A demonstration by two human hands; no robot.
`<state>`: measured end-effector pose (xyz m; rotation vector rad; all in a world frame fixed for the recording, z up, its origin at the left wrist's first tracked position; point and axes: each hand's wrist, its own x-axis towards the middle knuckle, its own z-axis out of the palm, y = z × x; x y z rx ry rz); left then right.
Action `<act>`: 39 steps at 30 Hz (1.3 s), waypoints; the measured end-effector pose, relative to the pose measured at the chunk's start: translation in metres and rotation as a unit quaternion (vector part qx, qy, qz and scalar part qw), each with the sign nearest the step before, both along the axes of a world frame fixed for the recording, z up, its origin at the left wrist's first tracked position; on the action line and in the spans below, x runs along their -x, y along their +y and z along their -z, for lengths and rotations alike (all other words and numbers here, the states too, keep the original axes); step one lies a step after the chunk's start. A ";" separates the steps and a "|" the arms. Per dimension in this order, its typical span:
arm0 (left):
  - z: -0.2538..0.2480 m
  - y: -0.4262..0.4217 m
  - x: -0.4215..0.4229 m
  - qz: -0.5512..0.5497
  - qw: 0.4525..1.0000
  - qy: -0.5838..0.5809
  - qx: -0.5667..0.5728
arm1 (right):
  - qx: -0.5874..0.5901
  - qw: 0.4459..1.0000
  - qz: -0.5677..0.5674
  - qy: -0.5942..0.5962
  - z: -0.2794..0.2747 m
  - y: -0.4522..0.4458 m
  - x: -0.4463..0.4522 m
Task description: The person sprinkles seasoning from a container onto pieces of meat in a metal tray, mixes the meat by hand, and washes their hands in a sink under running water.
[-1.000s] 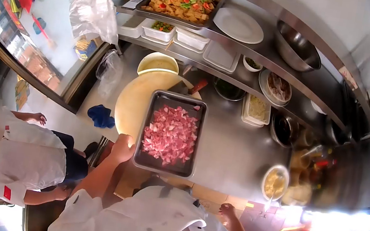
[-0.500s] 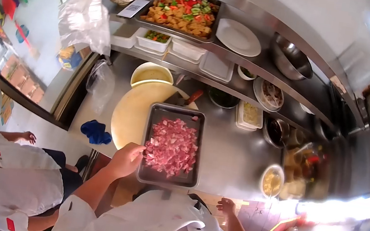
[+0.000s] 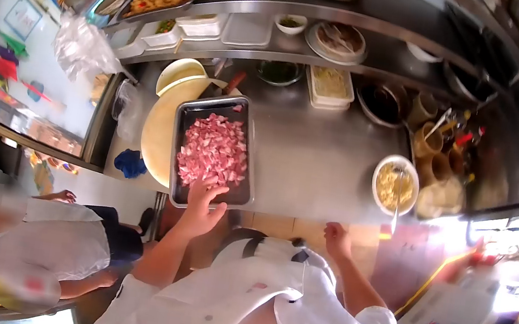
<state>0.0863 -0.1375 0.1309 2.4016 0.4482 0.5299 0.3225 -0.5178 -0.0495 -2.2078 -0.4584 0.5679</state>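
Note:
A dark metal tray (image 3: 244, 193) of diced raw meat (image 3: 213, 151) lies partly on a round cutting board (image 3: 156, 139) and partly on the steel counter. My left hand (image 3: 203, 206) is over the tray's near edge, its fingers apart at the nearest meat; nothing shows in its grasp. My right hand (image 3: 337, 239) hangs in front of the counter's edge, away from the tray, with its fingers curled; whether it holds anything is hidden. Behind the tray a cleaver with a reddish handle (image 3: 235, 82) rests on the board.
A bowl of chopped pale food (image 3: 394, 187) with a spoon stands at the right. Shelves (image 3: 389, 30) with trays and bowls run behind. A blue cloth (image 3: 130, 163) lies left, near a cream bowl (image 3: 179, 75). Another person in white (image 3: 67, 240) is at lower left.
The view has swung to the right. My left hand has gone from the tray's left side to its near edge, and its fingers have spread. My right hand's fingers look more curled.

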 end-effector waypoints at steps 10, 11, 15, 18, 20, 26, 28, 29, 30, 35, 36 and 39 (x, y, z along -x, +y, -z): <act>-0.010 -0.056 -0.116 0.181 0.967 0.176 0.005 | -0.085 0.970 -0.009 -0.229 -0.055 -0.036 -0.002; -0.002 -0.044 -0.139 0.191 0.961 0.197 0.020 | -0.090 0.965 -0.002 -0.245 -0.056 -0.032 -0.011; 0.062 0.015 -0.251 0.036 0.936 0.252 0.243 | -0.097 0.955 0.034 -0.278 -0.059 -0.012 -0.052; 0.133 0.088 -0.353 -0.149 0.916 0.166 0.334 | -0.086 0.950 0.091 -0.285 -0.029 0.008 -0.083; 0.150 0.127 -0.409 -0.281 0.875 0.113 0.378 | -0.091 0.950 0.140 -0.264 0.003 0.024 -0.093; 0.184 0.207 -0.472 -0.385 0.844 0.031 0.373 | 0.036 0.922 0.205 -0.328 0.036 0.053 -0.087; 0.189 0.218 -0.473 -0.384 0.834 0.018 0.396 | 0.053 0.913 0.223 -0.337 0.038 0.057 -0.090; 0.191 0.219 -0.465 -0.380 0.821 0.017 0.425 | 0.057 0.915 0.225 -0.331 0.040 0.058 -0.088; 0.190 0.217 -0.456 -0.376 0.807 0.014 0.455 | 0.060 0.916 0.226 -0.326 0.041 0.058 -0.087; 0.152 0.144 -0.368 -0.324 0.729 0.148 0.584 | 0.053 0.918 0.221 -0.325 0.039 0.055 -0.089; 0.137 0.135 -0.353 -0.309 0.681 0.211 0.630 | 0.061 0.920 0.218 -0.321 0.037 0.054 -0.087; 0.055 0.121 -0.344 -0.192 0.745 0.374 0.518 | 0.065 0.917 0.215 -0.328 0.038 0.057 -0.089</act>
